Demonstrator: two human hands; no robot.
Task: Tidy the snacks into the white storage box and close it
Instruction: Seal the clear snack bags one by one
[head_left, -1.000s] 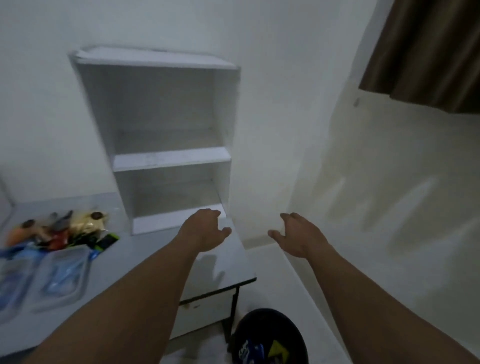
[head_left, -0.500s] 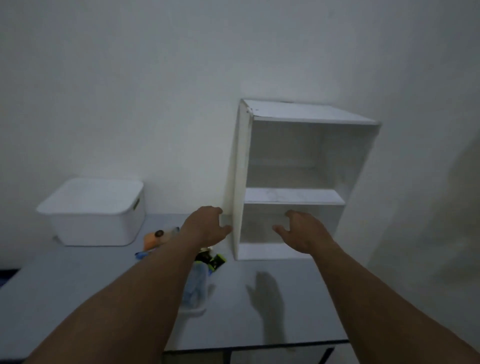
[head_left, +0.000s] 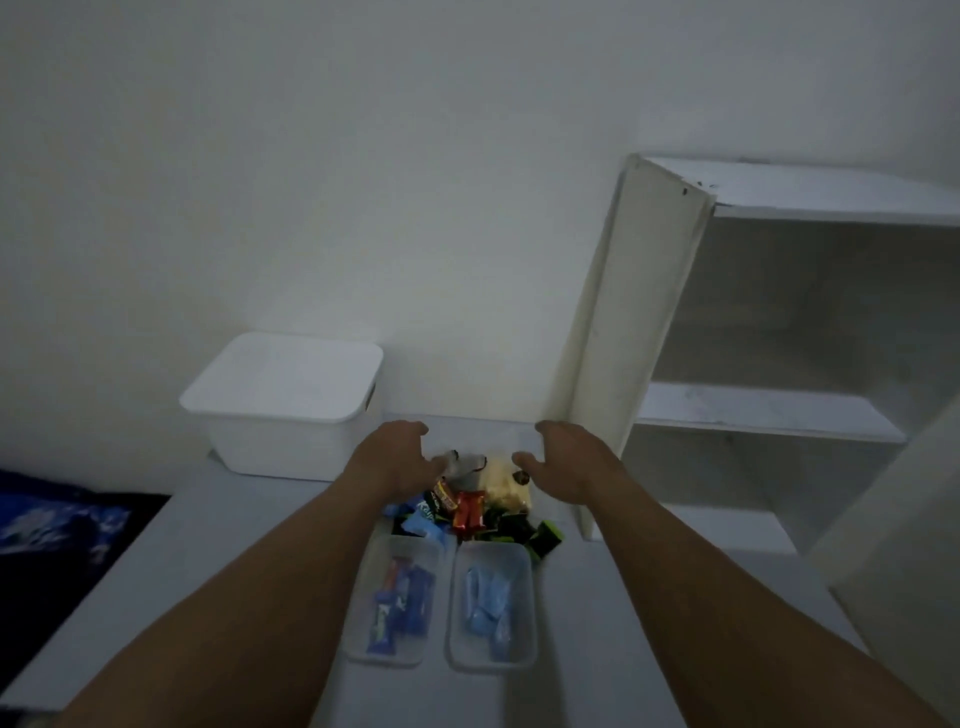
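Note:
The white storage box (head_left: 283, 410) stands at the back left of the grey table with its lid on. A heap of loose snack packets (head_left: 470, 509) in red, blue, green and pale yellow lies in the middle. In front of the heap sit two clear trays: the left tray (head_left: 393, 605) holds dark blue bars, the right tray (head_left: 492, 605) holds light blue packets. My left hand (head_left: 395, 462) and my right hand (head_left: 569, 467) hover over the heap with fingers spread, one on each side, holding nothing.
A white open shelf unit (head_left: 753, 364) stands on the table (head_left: 208, 561) at the right, close to my right hand. The wall runs behind everything. A dark blue patterned fabric (head_left: 57, 525) lies beyond the table's left edge.
My view has swung left, from the shelf and room corner to the snacks and storage box. Both hands stay stretched out, now over the snack heap.

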